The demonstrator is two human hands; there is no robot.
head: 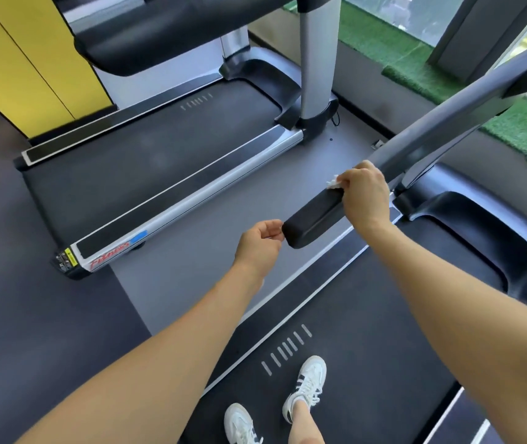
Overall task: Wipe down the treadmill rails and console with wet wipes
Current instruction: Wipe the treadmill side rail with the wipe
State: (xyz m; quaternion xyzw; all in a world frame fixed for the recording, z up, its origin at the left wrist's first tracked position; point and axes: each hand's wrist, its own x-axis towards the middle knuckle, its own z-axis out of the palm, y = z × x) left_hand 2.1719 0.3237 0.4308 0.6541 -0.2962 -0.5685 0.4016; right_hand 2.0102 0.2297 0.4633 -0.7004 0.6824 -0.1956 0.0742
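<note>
Rail point(315, 221) wiping underway: right hand point(366, 190) clamps wipe point(332, 182) on it, left hand point(260, 240) loosely curled, empty; next, slide wipe toward rail end.

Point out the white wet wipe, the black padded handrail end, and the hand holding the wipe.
white wet wipe point(332, 182): head view, crumpled edge sticking out beside the knuckles.
black padded handrail end point(311, 224): head view, top of the pad.
right hand point(366, 195): head view, back of the hand.

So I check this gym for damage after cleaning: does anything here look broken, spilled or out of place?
Nothing stands out. The right hand wraps a wet wipe round the handrail, the left hand is by its end, and both belts look clean.
</note>
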